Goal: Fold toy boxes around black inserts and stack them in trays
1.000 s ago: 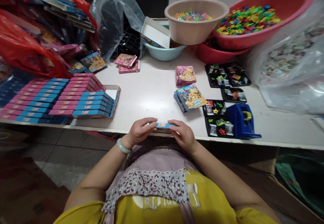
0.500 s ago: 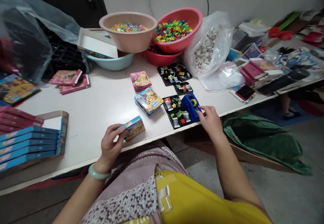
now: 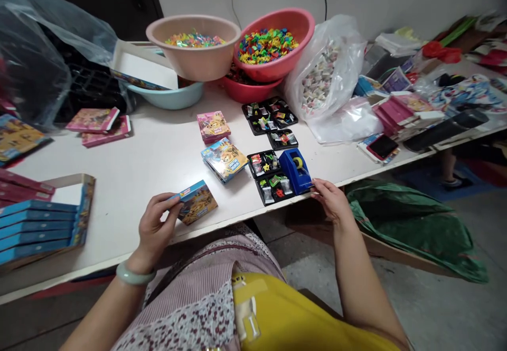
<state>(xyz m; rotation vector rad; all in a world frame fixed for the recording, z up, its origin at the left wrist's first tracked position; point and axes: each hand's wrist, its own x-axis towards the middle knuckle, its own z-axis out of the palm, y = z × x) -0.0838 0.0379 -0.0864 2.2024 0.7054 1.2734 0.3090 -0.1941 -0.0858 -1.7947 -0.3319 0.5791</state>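
Observation:
My left hand [image 3: 159,223] grips a small blue picture box [image 3: 197,202] by its left end, thumb and fingers pinched on it; the box stands tilted on the table's front edge. At the front end of a blue tape dispenser [image 3: 292,167], my right hand [image 3: 331,199] is closed in a pinch, apparently on the end of the tape; the clear strip itself is hard to see. A yellow-cored tape roll [image 3: 298,163] sits in the dispenser. Beside it are black trays [image 3: 276,188] with small wrapped toys. Behind the held box lies a stack of blue boxes [image 3: 225,159].
Pink boxes [image 3: 214,125] are stacked farther back. A carton [image 3: 89,203] of blue and pink boxes stands at left. Along the wall are a peach basin [image 3: 194,55], a red basin [image 3: 273,68] of colourful pieces and a clear bag [image 3: 325,81]. A green sack [image 3: 412,229] stands below, right.
My right hand has shifted slightly down to the dispenser's front edge, its fingers drawn together. My left hand and its box have moved slightly left, and the box shows more of its broad face.

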